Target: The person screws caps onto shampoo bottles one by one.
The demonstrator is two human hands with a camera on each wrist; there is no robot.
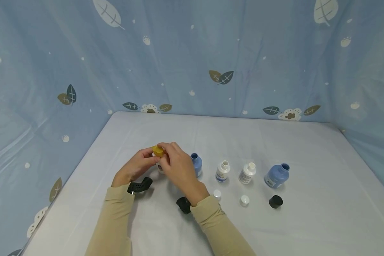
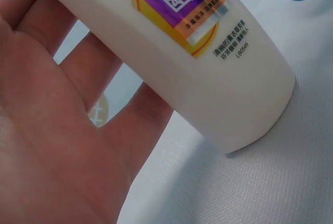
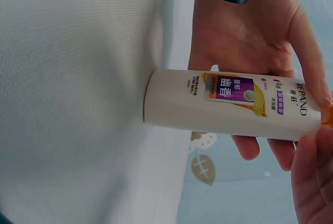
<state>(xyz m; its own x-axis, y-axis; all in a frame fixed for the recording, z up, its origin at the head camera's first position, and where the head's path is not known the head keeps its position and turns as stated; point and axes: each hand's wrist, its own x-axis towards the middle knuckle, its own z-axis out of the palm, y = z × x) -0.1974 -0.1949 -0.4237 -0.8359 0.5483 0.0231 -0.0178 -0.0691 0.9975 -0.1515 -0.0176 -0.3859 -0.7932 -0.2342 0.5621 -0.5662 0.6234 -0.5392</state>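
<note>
A white body-wash bottle [image 3: 177,99] with a purple and yellow label stands at the left of the table, its base down on the cloth. My left hand [image 1: 139,164] holds it near the top, with fingers around the back and the thumb in front. At its upper end is a yellow cap [image 1: 158,151], which the fingers and thumb of my right hand [image 1: 180,169] pinch. In the head view both hands hide much of the bottle. A blue open-necked bottle [image 1: 196,164] stands just beyond the right hand, partly covered by it.
To the right stand two uncapped white bottles [image 1: 222,172], [image 1: 247,173] and another blue bottle [image 1: 276,176]. Nearer me lie two white caps [image 1: 217,194], [image 1: 244,200] and a black cap [image 1: 276,202]. Patterned blue curtain [image 1: 192,53] surrounds the white table [image 1: 275,142].
</note>
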